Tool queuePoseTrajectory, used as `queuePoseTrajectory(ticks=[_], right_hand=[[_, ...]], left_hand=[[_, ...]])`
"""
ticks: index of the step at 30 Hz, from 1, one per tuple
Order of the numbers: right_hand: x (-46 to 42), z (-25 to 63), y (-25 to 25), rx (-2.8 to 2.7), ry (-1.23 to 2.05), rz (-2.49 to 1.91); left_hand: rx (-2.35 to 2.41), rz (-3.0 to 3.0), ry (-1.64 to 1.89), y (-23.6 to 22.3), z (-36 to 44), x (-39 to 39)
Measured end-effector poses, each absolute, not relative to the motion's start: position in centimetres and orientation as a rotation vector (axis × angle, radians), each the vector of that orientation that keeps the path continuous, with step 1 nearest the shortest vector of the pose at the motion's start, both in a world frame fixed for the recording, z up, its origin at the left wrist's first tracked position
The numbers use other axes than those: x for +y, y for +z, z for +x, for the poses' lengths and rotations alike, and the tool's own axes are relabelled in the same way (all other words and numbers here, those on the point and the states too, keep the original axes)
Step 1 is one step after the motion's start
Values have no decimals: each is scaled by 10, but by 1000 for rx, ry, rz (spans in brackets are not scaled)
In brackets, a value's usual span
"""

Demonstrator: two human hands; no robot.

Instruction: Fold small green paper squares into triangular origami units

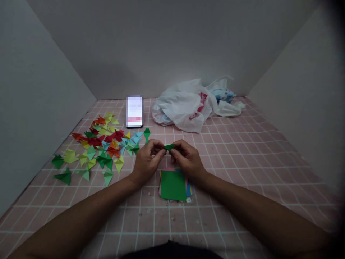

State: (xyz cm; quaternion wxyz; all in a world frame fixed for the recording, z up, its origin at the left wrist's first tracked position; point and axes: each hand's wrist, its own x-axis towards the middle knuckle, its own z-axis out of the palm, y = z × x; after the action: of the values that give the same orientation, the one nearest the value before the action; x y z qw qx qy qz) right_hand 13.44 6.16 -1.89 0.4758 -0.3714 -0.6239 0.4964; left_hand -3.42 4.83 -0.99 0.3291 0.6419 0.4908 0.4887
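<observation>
My left hand (147, 160) and my right hand (185, 158) meet above the pink tiled floor, both pinching a small folded green paper piece (169, 146) between their fingertips. Just below the hands lies a stack of coloured paper squares (174, 185) with a green sheet on top. To the left, several folded paper triangles (101, 145) in green, yellow, red, orange and blue are scattered on the tiles.
A phone (134, 111) with a lit screen stands at the back. A white plastic bag (183, 106) lies at the back right, with another patterned bag (223, 94) behind it. Grey walls close in on the left, back and right.
</observation>
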Motion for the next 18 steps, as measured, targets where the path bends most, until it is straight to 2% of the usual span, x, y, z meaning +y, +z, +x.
queuePoseTrajectory(ticks=[11, 18], right_hand=[[61, 136, -22, -1640, 1065, -907], [62, 135, -18, -1424, 1414, -797]], left_hand=[[1246, 1955, 1341, -6, -34, 49], [1141, 2061, 1482, -7, -36, 51]])
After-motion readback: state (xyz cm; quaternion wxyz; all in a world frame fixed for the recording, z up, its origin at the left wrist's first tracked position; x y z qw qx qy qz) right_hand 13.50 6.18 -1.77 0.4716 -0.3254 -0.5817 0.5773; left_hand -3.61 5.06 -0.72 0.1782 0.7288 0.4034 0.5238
